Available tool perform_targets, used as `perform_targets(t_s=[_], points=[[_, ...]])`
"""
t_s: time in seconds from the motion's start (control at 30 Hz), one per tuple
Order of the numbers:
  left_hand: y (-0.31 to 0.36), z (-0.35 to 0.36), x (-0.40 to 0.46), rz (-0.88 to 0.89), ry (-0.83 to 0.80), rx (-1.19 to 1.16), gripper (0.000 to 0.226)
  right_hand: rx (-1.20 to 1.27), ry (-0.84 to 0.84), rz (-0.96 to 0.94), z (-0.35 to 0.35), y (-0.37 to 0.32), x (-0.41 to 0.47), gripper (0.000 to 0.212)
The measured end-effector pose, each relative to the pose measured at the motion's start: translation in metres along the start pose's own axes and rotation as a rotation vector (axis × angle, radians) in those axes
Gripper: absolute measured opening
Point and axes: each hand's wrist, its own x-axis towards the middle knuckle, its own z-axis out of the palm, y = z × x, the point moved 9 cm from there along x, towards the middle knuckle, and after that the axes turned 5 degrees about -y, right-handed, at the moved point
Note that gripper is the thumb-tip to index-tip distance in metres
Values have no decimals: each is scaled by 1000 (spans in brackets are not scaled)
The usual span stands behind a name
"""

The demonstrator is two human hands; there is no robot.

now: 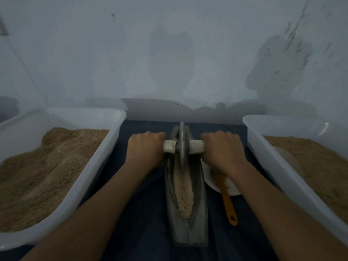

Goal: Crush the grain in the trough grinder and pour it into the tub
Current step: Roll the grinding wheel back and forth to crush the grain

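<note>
The trough grinder (185, 204) is a long metal boat that lies on the dark cloth (135, 213) between two big tubs. It looks heavy and hard, so I think it will not bend, but it may be hard to lift and tip. The best places to hold it are probably its two long sides. A round metal wheel (182, 146) stands up in the far end of the trough, with a pale handle (195, 146) sticking out on each side. The left hand (145, 149) has its fingers wrapped round the left end of the handle, and the right hand (222, 149) grips the right end the same way. Pale crushed grain (184, 196) lies in a strip along the bottom of the trough (it is loose and could spill easily). The left tub (105, 159) holds a big heap of brown grain. The right tub (263, 157) holds brown grain too. Beside the trough sits a white plate (231, 187) with a yellow spoon (227, 202) on it.
</note>
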Motion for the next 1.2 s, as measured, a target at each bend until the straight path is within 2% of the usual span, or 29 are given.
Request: perform_targets(t_s=[0.1,0.2,0.3,0.37,0.43,0.5,0.67,0.8,0.97,1.07,1.2], points=[[1,-4,1,-10,17,-28,13,19,-74,12,5,2,11,22],[12,-17,-30,70,61,-24,23,36,1,37,0,0,-24,21],[20,-32,-75,206,111,-71,46,51,69,-16,-8,-9,-71,29],[21,-39,-96,258,135,-61,51,32,64,-39,-13,-9,-91,38],[19,-38,-100,266,139,-37,49,16,65,-31,-17,-9,-97,42],[19,-33,-87,241,123,-24,47,1,44,-40,-13,-10,-88,35],[9,-9,-21,71,81,34,35,18,15,15,-2,-4,-23,18],[4,0,2,13,73,9,23,19,-43,42,5,-2,7,21],[6,-8,-41,111,35,-90,32,-54,67,-9,-9,-13,-32,24],[15,-23,-71,206,52,-11,44,-26,51,-63,-14,-15,-57,19],[19,-22,-84,205,-8,8,52,-26,43,-72,-15,-18,-74,24]])
